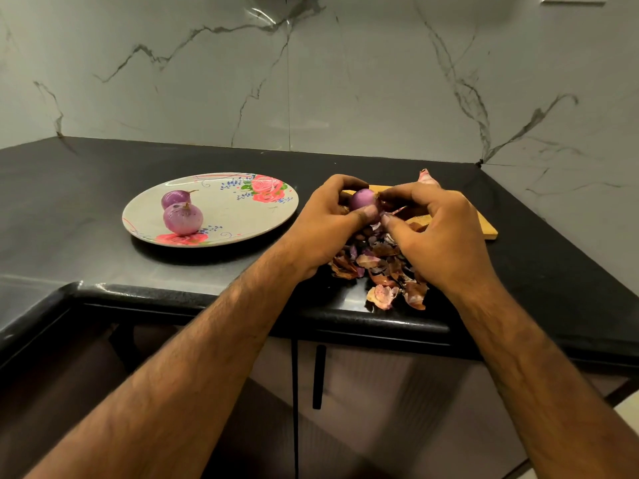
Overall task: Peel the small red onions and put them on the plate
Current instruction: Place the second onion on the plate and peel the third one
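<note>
A small purple-red onion sits between both hands above the counter. My left hand grips it from the left, thumb under it. My right hand pinches at its right side, where a strip of skin shows between the fingertips. A floral plate lies to the left on the black counter, with two peeled onions on it: one in front and one behind. A heap of dry onion skins lies under the hands near the counter's front edge.
A wooden cutting board lies behind my right hand, partly hidden, with another piece of skin or onion at its far end. The black counter meets a marble wall behind. Cabinet doors with a black handle are below.
</note>
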